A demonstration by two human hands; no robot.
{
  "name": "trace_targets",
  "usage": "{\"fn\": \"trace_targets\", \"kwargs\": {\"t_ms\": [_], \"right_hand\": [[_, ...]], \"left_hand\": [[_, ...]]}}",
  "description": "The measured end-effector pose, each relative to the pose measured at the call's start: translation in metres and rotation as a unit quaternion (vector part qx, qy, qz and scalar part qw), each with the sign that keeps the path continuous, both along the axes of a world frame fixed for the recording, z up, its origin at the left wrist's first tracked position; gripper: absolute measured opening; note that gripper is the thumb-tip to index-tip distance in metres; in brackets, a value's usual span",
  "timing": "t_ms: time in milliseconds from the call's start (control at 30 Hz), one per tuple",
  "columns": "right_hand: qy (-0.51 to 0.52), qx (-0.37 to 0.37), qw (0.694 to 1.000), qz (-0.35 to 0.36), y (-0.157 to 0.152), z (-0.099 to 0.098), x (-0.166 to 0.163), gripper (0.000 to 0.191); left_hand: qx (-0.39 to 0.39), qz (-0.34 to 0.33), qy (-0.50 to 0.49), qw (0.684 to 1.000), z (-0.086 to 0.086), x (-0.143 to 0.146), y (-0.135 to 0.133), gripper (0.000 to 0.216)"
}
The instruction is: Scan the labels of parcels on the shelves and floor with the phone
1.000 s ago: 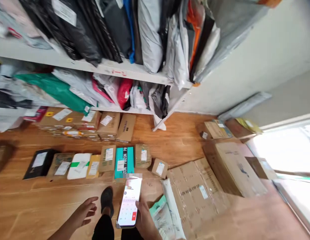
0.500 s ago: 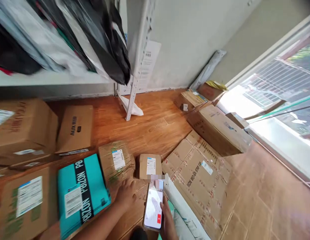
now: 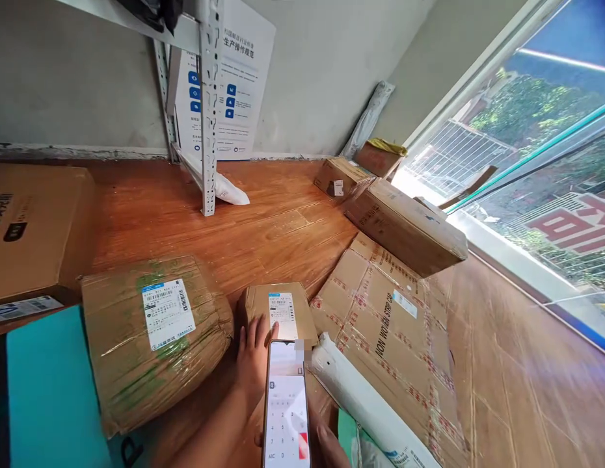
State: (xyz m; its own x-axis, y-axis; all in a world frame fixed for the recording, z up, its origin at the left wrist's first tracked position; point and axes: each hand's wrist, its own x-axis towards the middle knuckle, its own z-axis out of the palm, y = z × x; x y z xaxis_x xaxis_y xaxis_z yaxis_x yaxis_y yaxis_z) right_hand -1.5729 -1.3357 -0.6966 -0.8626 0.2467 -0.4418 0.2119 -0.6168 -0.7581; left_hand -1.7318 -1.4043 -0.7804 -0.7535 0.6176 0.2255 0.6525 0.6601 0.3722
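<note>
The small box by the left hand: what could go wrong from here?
A fingertip of the left hand overlaps a lower corner of the label on the small box, so it might hide some print.
The phone, held in the right hand, could slip.
The white package lies close to the box and might get nudged if the box shifts.

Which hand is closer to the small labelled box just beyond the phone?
Left. The left hand is at the small labelled box, fingers over its near side, seemingly touching. The right hand is farther back, nearer the person, holding the phone.
</note>
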Motion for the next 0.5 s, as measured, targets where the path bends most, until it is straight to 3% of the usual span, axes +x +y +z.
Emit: {"fn": "trace_targets", "kwargs": {"t_ms": [100, 233, 333, 500], "right_hand": [[0.002, -0.004, 1.0, -0.011, -0.002, -0.001, -0.012, 0.069], [0.014, 0.013, 1.0, -0.017, 0.004, 0.009, -0.039, 0.065], [0.045, 0.023, 0.999, -0.021, 0.007, 0.016, -0.057, 0.059], [0.069, 0.053, 0.996, -0.02, 0.006, 0.026, -0.069, 0.063]], "left_hand": [[-0.001, 0.026, 0.048, 0.999, 0.0, -0.002, 0.007, 0.046], [0.038, 0.001, 0.062, 0.997, 0.005, -0.004, 0.004, 0.043], [0.094, -0.02, 0.051, 0.994, 0.01, 0.013, -0.026, 0.048], [0.174, -0.089, -0.038, 0.98, 0.019, 0.068, -0.093, 0.035]]}}
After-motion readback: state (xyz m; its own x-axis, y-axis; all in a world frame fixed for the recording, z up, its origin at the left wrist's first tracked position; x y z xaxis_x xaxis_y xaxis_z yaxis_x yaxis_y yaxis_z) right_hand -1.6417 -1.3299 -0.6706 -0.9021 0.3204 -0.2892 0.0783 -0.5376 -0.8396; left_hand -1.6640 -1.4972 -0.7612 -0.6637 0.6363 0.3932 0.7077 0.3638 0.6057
